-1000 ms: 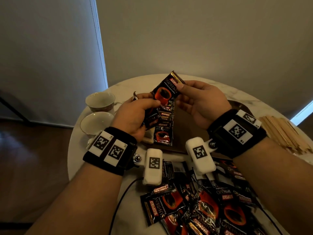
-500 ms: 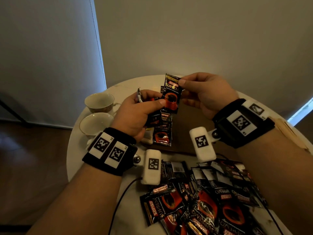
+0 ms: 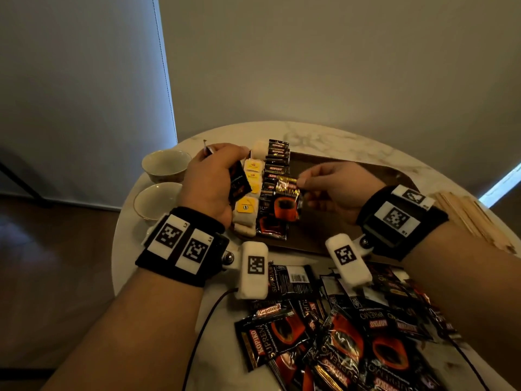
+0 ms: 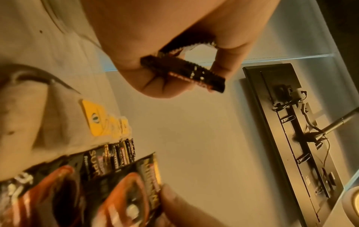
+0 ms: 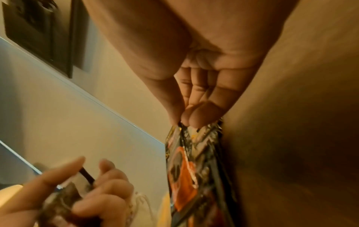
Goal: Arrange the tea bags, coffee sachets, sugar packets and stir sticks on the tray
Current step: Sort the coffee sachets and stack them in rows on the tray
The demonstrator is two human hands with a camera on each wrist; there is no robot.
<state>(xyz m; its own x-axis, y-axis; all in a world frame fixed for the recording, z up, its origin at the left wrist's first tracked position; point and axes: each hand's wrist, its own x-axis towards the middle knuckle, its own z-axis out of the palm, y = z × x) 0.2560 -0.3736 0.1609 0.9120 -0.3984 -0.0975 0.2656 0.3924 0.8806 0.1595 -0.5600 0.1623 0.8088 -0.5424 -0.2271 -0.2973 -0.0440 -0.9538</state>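
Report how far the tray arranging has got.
Done: a row of tea bags and an overlapping row of coffee sachets lie on the tray. In hand: the right hand is lowering one sachet onto that row; the left hand holds spare sachets. Left: the loose sachet pile and the stir sticks off the tray.

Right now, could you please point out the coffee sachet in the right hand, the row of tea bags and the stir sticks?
coffee sachet (image 3: 286,203), head view, on its printed orange cup.
tea bags (image 3: 247,206), head view, on the nearest yellow tag.
stir sticks (image 3: 473,218), head view, mid-pile.
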